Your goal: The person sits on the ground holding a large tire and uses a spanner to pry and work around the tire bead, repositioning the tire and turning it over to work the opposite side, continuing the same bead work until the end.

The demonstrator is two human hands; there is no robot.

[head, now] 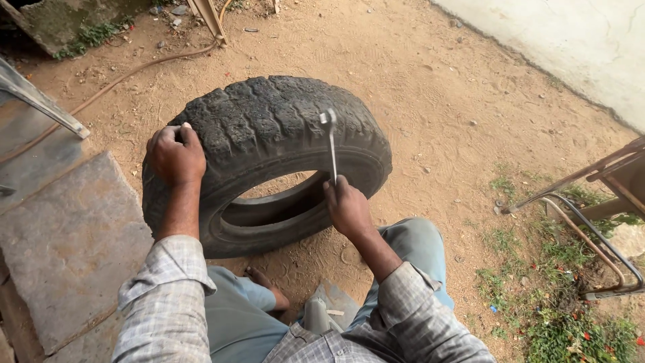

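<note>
A worn black tyre (pixel 282 128) stands tilted on the sandy ground in front of me. My left hand (pixel 176 156) grips the tread at the tyre's upper left. My right hand (pixel 347 206) is closed around the lower end of a thin metal wrench (pixel 330 144). The wrench points straight up, and its head lies against the tread near the tyre's top right. My knees and a bare foot (pixel 269 288) show below the tyre.
A grey concrete slab (pixel 67 235) lies at the left. A hose (pixel 114 82) runs across the ground behind the tyre. A rusty metal frame (pixel 591 208) stands over weeds at the right. A pale wall (pixel 578 47) fills the top right.
</note>
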